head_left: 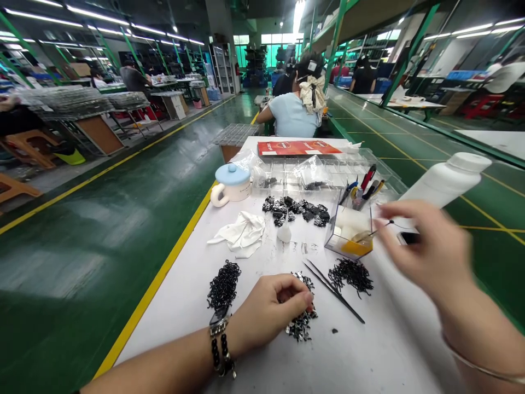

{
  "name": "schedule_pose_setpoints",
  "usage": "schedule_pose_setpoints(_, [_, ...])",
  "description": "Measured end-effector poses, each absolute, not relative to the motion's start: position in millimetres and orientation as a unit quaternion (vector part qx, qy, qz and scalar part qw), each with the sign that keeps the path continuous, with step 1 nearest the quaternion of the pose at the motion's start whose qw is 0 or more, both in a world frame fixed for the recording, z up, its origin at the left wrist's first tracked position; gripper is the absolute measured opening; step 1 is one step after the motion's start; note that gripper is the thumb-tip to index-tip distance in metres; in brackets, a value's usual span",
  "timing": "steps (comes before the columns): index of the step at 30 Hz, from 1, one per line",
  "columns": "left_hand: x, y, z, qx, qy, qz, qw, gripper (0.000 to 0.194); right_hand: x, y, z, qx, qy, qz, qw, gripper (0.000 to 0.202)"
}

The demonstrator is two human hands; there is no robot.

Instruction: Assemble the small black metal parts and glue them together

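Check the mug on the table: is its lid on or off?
On: the blue lid sits over the top of the mug.

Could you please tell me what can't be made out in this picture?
All in the head view:
Left hand: curled fingers hide whether it holds anything.
Right hand: motion blurs its grip.
White bottle: the right hand hides its lower part.
Mug: its lettering is too small to read.
Right forearm: cut off by edge.

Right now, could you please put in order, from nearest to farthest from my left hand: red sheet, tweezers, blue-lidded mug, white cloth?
From your left hand:
1. Tweezers, to its right.
2. White cloth, ahead, leftward.
3. Blue-lidded mug, beyond the cloth.
4. Red sheet, farthest ahead.
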State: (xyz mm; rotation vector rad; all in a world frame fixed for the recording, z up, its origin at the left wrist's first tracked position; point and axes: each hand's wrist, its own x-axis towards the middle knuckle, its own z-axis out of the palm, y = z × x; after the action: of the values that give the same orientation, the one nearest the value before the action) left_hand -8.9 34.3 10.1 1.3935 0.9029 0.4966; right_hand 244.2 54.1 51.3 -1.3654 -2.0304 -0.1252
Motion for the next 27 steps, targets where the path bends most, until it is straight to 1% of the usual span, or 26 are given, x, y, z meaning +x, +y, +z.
schedule_pose_setpoints(4, [-8, 34, 11, 0.624, 0.401, 0.217, 0.635, 0.026, 184, 110, 37, -0.528, -0.837, -0.044, 0.137, 0.015])
schedule_pose_setpoints(6, [-9, 34, 12, 0.63, 0.404, 0.214, 0.628, 0.026, 165, 135, 28, -0.539, -0.839, -0.04, 0.058, 0.022])
schedule_pose_setpoints(9, [-9, 34, 11, 0.634, 0.408, 0.212, 0.622, 0.027, 150, 158, 17, -0.546, -0.837, -0.036, -0.019, 0.029])
schedule_pose_setpoints(13, [-9, 34, 11, 0.632, 0.41, 0.214, 0.622, 0.025, 149, 161, 9, -0.569, -0.818, -0.034, -0.077, 0.03])
schedule_pose_setpoints(17, [-8, 33, 11, 0.635, 0.402, 0.225, 0.62, 0.024, 154, 149, 8, -0.584, -0.805, -0.033, -0.1, 0.031])
schedule_pose_setpoints(21, [-8, 34, 10, 0.625, 0.404, 0.241, 0.623, 0.024, 155, 139, 10, -0.575, -0.813, -0.035, -0.085, 0.03])
schedule_pose_setpoints(24, [-8, 37, 7, 0.61, 0.409, 0.27, 0.623, 0.024, 158, 127, 20, -0.575, -0.816, -0.057, -0.034, 0.027])
schedule_pose_setpoints(27, [-9, 39, 3, 0.584, 0.417, 0.315, 0.621, 0.028, 165, 103, 34, -0.566, -0.819, -0.08, 0.056, 0.02])
